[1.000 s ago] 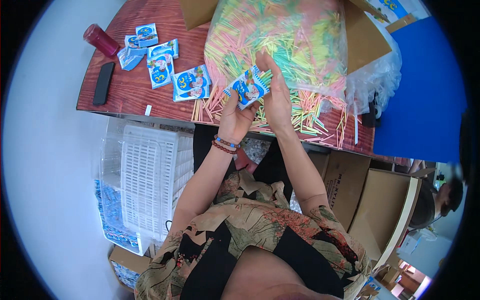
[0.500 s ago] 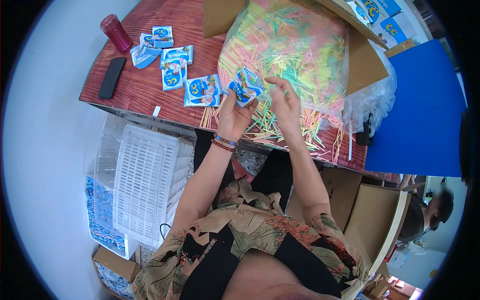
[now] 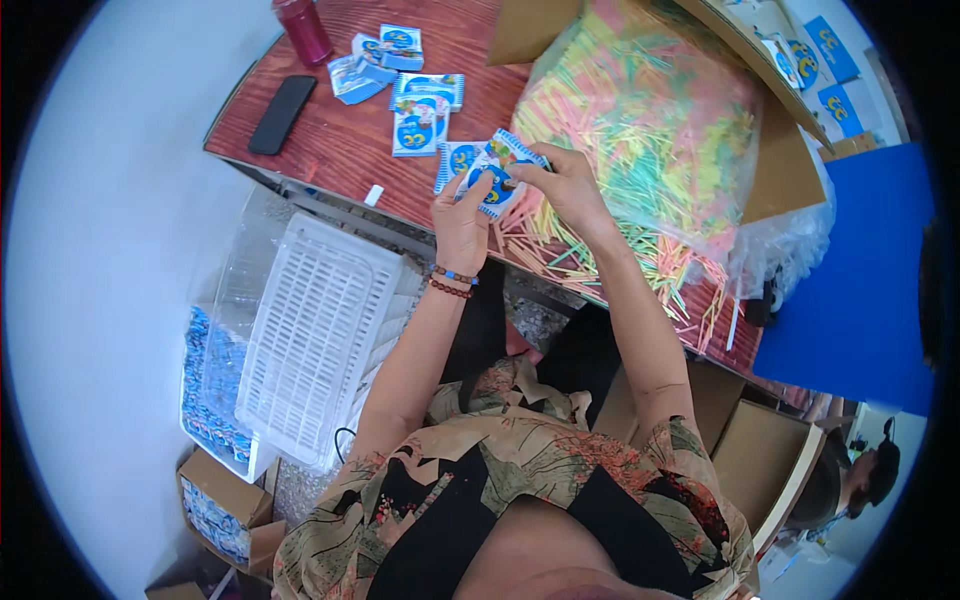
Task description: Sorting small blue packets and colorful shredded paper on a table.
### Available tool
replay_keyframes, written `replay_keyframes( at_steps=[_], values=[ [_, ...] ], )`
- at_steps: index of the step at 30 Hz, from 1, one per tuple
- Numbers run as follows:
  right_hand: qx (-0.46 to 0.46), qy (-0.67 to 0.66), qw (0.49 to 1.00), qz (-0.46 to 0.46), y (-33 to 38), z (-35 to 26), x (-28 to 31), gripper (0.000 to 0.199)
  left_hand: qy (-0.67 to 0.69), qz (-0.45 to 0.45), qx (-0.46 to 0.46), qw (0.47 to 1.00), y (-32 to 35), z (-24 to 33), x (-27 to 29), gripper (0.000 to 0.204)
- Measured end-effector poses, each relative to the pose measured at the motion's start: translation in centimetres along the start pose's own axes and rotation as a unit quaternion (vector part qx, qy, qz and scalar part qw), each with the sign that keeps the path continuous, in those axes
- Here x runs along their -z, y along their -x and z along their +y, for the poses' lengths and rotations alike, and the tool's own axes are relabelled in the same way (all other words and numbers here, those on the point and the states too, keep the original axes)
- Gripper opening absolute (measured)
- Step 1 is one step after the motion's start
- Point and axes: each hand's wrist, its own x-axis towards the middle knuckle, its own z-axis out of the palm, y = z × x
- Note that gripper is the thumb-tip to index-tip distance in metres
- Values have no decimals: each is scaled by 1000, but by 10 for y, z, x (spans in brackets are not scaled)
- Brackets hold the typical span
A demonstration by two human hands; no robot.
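Above the near table edge, my left hand [image 3: 462,228] pinches a small blue-and-white packet [image 3: 490,192] between thumb and fingers. My right hand [image 3: 572,190] is closed at the packet's upper right, thumb and fingers pinching its edge. A striped-edge packet part shows above the thumb; whether it is a second packet I cannot tell. Just behind my left hand another packet [image 3: 452,168] lies on the table, partly covered. To the right, thin pastel sticks [image 3: 560,245] are strewn under my right wrist, in front of a large clear bag [image 3: 640,120] full of them.
More packets [image 3: 415,125] lie on the red-brown table [image 3: 350,165], near a black phone [image 3: 282,115] and a dark red cup [image 3: 303,32]. A cardboard box [image 3: 785,170] surrounds the bag. White crates [image 3: 315,330] stand at the left below the table; open cartons [image 3: 745,450] at the right.
My right hand has come in from the right and now grips the packet with the left hand. The view has shifted, so the table things appear farther right.
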Motion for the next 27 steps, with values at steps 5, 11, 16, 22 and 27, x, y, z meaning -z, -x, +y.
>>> replay_keyframes(
  at_steps=[5, 11, 16, 22, 27],
  values=[
    [-51, 113, 990, -63, -68, -3, -42, 36, 28, 66, -187, 980, -18, 42, 33, 29],
    [-65, 286, 954, -54, -144, 35, -69, 56, -553, 178, -342, 739, -41, 63, 66, 46],
    [-55, 338, 939, -34, -147, 36, -77, 52, -708, 194, -274, 621, -68, 61, 67, 70],
    [-70, 314, 942, 95, -135, 41, -62, 41, -770, 216, -275, 534, -78, 53, 62, 67],
    [-109, 339, 933, 56, -138, 59, -46, 37, -764, 220, -268, 544, -93, 48, 54, 67]
  ],
)
